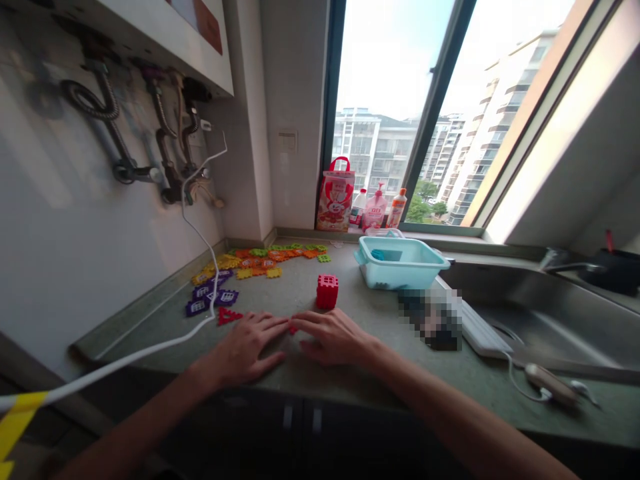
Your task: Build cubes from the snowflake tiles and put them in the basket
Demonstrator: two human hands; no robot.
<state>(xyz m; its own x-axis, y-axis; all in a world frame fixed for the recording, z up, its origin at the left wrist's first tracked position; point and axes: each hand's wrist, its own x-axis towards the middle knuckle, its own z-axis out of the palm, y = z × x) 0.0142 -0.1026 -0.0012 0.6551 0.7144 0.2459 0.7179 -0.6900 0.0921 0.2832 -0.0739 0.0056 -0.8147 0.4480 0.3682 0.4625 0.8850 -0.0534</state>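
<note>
My left hand (253,345) lies low over the counter with its fingers stretched toward the right and the thumb apart. Facing it, my right hand (333,337) has its fingertips bent over a small red building piece (293,327), mostly hidden by the fingers. The left fingertips reach close to this piece; whether they touch it I cannot tell. Just beyond my right hand stands a red cube (327,292) built from interlocking plastic panels. A red triangular piece (229,317) lies flat at the far side of my left hand.
Purple pieces (213,297), yellow pieces (245,273) and orange pieces (267,265) lie at the back left. A white cable (180,341) crosses the left side. To the right are a light-blue basin (405,267), a white power strip (480,327) and a sink (540,307).
</note>
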